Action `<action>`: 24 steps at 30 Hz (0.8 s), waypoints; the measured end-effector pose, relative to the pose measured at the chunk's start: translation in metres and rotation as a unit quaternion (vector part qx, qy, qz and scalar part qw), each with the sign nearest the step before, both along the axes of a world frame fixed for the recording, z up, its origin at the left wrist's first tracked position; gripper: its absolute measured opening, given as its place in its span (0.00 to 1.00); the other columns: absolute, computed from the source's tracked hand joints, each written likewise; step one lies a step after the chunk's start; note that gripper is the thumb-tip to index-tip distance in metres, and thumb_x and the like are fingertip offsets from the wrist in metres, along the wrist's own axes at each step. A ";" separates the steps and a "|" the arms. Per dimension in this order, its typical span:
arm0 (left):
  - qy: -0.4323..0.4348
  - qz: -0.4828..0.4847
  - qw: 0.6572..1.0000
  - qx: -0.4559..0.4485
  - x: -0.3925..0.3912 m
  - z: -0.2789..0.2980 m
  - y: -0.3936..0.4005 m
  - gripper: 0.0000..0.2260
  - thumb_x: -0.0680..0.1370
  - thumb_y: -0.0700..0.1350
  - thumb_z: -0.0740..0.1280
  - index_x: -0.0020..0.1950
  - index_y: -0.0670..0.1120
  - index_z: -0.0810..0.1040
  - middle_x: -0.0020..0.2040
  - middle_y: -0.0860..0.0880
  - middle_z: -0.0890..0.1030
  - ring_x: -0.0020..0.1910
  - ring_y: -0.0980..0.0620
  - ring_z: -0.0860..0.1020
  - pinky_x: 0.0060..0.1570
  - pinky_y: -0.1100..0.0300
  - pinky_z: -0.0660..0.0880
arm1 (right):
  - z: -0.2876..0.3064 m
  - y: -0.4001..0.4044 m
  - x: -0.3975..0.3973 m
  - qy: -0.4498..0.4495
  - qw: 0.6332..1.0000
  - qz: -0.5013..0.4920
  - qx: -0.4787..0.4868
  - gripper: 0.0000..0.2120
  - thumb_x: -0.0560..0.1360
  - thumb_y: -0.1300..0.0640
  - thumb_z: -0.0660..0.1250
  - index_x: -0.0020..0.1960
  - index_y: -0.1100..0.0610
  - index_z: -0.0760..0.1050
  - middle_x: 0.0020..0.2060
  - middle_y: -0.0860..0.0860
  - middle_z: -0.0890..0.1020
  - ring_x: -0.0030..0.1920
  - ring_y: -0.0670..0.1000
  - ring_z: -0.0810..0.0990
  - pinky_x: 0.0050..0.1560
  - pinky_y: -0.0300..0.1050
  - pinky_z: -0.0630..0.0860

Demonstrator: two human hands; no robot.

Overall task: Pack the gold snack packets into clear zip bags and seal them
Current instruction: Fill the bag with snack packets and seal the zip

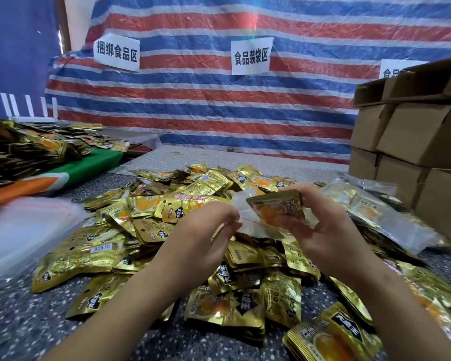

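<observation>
A big heap of gold snack packets [182, 230] covers the speckled table [16, 321] in front of me. Above it my left hand [206, 225] pinches one edge of a clear zip bag [248, 225]. My right hand [320, 225] grips a gold packet [276, 207] together with the bag's other side, and the packet's lower end sits at or just inside the bag's mouth. How deep it goes is blurred. Filled clear zip bags [375, 214] lie in a pile to the right.
Cardboard boxes [414, 142] are stacked at the right edge. A stack of empty clear bags [24, 225] lies at the left. Beyond it, more gold packets [24, 149] rest on a green and orange cloth [89, 165]. A striped tarp [206, 100] with paper signs hangs behind.
</observation>
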State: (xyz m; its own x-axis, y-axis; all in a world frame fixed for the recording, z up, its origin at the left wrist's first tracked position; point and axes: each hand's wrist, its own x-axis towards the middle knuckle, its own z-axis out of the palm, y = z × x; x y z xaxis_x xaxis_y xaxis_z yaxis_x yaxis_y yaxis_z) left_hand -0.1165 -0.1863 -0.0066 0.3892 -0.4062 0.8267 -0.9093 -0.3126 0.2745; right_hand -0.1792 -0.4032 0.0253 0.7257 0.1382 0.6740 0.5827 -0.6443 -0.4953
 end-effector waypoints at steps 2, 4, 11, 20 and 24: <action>-0.001 -0.015 0.999 -0.041 -0.001 -0.001 -0.001 0.07 0.78 0.42 0.67 0.56 0.46 0.77 0.44 0.57 0.79 0.43 0.61 0.78 0.44 0.66 0.75 | 0.000 0.001 0.000 0.002 1.000 -0.002 -0.011 0.23 0.76 0.64 0.69 0.57 0.36 0.72 0.51 0.41 0.82 0.54 0.45 0.80 0.50 0.48 0.80; 0.023 -0.033 0.995 -0.091 -0.003 -0.001 -0.001 0.16 0.77 0.45 0.68 0.63 0.52 0.71 0.44 0.61 0.79 0.43 0.61 0.80 0.46 0.68 0.76 | 0.000 0.005 -0.001 0.002 1.000 0.007 -0.002 0.22 0.76 0.65 0.69 0.57 0.38 0.73 0.51 0.38 0.82 0.53 0.43 0.82 0.49 0.44 0.81; 0.100 -0.012 0.985 -0.140 -0.001 0.004 -0.002 0.05 0.77 0.54 0.67 0.51 0.57 0.79 0.42 0.62 0.81 0.45 0.63 0.80 0.41 0.72 0.72 | 0.005 0.009 -0.004 0.017 0.988 0.080 0.133 0.20 0.75 0.65 0.68 0.57 0.41 0.77 0.52 0.46 0.85 0.53 0.49 0.85 0.49 0.43 0.83; 0.091 -0.031 0.990 -0.108 0.002 -0.001 -0.002 0.04 0.77 0.50 0.68 0.45 0.55 0.82 0.33 0.58 0.80 0.30 0.62 0.77 0.30 0.73 0.67 | -0.002 0.008 -0.001 0.080 0.996 0.010 -0.050 0.33 0.78 0.65 0.67 0.70 0.31 0.66 0.55 0.41 0.80 0.53 0.42 0.80 0.49 0.35 0.78; 0.112 -0.030 0.987 -0.110 0.002 -0.001 -0.005 0.06 0.77 0.55 0.66 0.45 0.60 0.82 0.37 0.62 0.83 0.33 0.60 0.80 0.31 0.66 0.74 | -0.002 0.011 -0.002 0.074 0.992 0.003 -0.104 0.35 0.79 0.64 0.66 0.73 0.30 0.60 0.60 0.35 0.75 0.59 0.37 0.75 0.56 0.30 0.72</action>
State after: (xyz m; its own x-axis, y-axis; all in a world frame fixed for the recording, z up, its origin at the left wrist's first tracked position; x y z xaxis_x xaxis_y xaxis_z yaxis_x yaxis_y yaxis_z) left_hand -0.1143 -0.1910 -0.0077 0.5526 -0.2542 0.7937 -0.8334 -0.1710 0.5255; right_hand -0.1812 -0.3925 0.0235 0.8135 0.2674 0.5165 0.5173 -0.7386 -0.4323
